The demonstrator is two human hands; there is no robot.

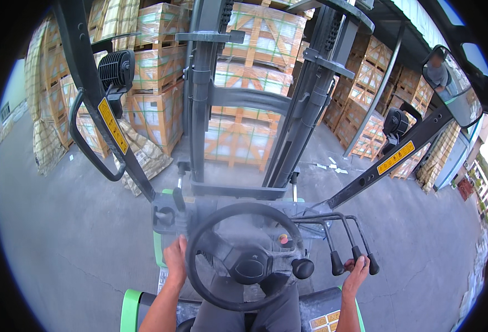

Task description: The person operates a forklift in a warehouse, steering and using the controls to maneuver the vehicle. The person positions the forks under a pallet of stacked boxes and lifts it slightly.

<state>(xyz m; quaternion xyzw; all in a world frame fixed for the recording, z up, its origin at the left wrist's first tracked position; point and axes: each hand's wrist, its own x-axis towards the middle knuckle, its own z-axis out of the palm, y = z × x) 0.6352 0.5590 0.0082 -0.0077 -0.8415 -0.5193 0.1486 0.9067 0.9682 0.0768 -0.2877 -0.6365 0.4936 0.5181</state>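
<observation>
I sit behind a black steering wheel [248, 207] with a round black spinner knob [302, 269] at its right side. My left hand [176, 259] is closed beside the wheel's left rim, below a dark upright lever [179, 200] with a ribbed grey boot. What its fingers hold, if anything, is hidden. Over on the right, three bent control levers [343, 221] end in black knobs. My right hand [355, 275] has its fingers curled at the middle and right knobs, touching them from behind. A red button [283, 239] sits on the dashboard.
Ahead stands the forklift mast [199, 105], with wood-crated, film-wrapped stacks [246, 83] beyond it. More crates [158, 110] and tarpaulin [144, 157] are at left. A roof post [374, 99] and white scraps [332, 165] lie right of the mast. A mirror [454, 83] hangs upper right.
</observation>
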